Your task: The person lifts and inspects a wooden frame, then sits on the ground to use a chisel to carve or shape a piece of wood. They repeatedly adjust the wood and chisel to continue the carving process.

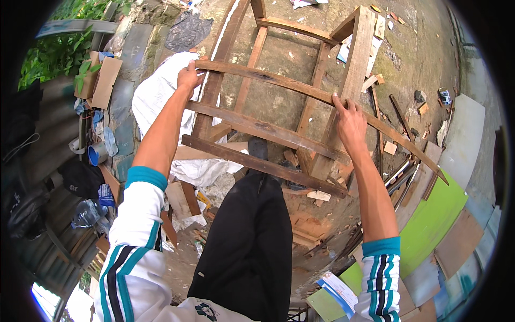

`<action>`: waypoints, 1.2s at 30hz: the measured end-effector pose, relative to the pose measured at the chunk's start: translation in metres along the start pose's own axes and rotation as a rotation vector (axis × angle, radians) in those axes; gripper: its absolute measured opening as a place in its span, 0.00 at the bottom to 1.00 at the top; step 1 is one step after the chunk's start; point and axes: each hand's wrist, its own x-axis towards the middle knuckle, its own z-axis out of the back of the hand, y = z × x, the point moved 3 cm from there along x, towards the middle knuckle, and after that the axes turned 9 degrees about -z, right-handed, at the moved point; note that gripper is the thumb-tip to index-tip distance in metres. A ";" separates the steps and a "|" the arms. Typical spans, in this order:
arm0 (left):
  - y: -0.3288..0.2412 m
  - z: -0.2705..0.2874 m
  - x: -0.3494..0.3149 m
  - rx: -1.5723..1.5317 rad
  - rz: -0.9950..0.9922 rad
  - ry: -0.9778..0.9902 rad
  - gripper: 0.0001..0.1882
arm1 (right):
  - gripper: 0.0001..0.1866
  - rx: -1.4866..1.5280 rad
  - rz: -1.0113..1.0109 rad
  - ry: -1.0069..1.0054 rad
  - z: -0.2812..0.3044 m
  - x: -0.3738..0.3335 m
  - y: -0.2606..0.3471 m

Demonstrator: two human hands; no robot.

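A long, thin wooden slat [292, 84] lies across the top of a wooden frame [354, 59], and its right end sticks out well past the frame. My left hand [189, 79] grips the slat's left end, beside the left rail with a white strip along it. Farther right, my right hand [351, 122] has its fingers closed on the slat where it crosses the right rail. Nearer to me, two more slats cross the frame, a middle slat [257, 126] and a near slat [260, 160]. Neither of these is in a hand.
A white cloth or sack [155, 94] lies left of the frame. Wood offcuts [319, 196] and scraps litter the ground. A green panel [434, 222] and other boards lie at the right. A plastic bottle [86, 213] and a blue-lined cup [97, 154] are at the left.
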 end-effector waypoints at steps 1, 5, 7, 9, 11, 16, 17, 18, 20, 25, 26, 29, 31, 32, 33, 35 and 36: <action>-0.001 -0.001 -0.002 0.005 -0.001 0.003 0.27 | 0.30 -0.018 0.005 -0.014 0.000 0.000 -0.001; -0.007 -0.005 -0.009 0.006 0.021 0.019 0.28 | 0.32 -0.059 0.027 -0.062 -0.003 0.000 -0.005; -0.005 -0.001 -0.010 -0.001 0.032 0.025 0.28 | 0.33 -0.063 0.026 -0.043 0.000 -0.001 -0.004; -0.006 0.000 -0.009 -0.004 0.022 0.038 0.28 | 0.34 -0.069 0.000 0.009 0.001 -0.004 -0.002; -0.005 -0.002 -0.011 0.000 0.023 0.042 0.28 | 0.35 -0.088 -0.003 0.002 -0.002 -0.004 -0.002; 0.000 0.005 -0.005 0.014 0.008 -0.021 0.29 | 0.36 -0.129 0.036 -0.033 -0.002 -0.002 -0.001; 0.002 0.010 -0.004 0.024 -0.005 -0.054 0.29 | 0.37 -0.120 0.043 -0.007 0.000 0.000 0.000; 0.000 0.004 -0.006 0.027 0.008 -0.060 0.29 | 0.37 -0.119 0.037 0.023 0.003 0.000 -0.002; -0.012 -0.013 -0.015 0.036 0.034 -0.066 0.28 | 0.36 -0.124 0.041 0.022 0.002 0.001 -0.010; -0.017 0.002 -0.001 0.793 -0.352 -0.297 0.22 | 0.34 -0.102 0.110 -0.014 0.001 0.005 -0.010; -0.019 -0.001 -0.002 0.830 -0.443 -0.350 0.22 | 0.34 -0.104 0.118 -0.018 0.000 0.006 -0.010; -0.028 -0.022 -0.011 0.874 -0.671 -0.456 0.19 | 0.33 -0.113 0.124 -0.018 -0.001 0.007 -0.008; -0.048 -0.063 -0.035 0.863 -0.878 -0.412 0.18 | 0.34 -0.123 0.112 -0.016 -0.002 0.005 -0.012; -0.056 -0.088 -0.050 0.830 -1.067 -0.322 0.18 | 0.34 -0.124 0.112 -0.020 -0.003 0.005 -0.013; -0.063 -0.114 -0.067 0.792 -1.252 -0.231 0.18 | 0.34 -0.123 0.116 -0.026 -0.003 0.004 -0.012; -0.070 -0.166 -0.098 0.722 -1.337 -0.026 0.16 | 0.35 -0.125 0.124 -0.033 -0.005 0.005 -0.011; -0.073 -0.191 -0.111 0.720 -1.283 0.141 0.18 | 0.35 -0.129 0.125 -0.034 -0.006 0.004 -0.012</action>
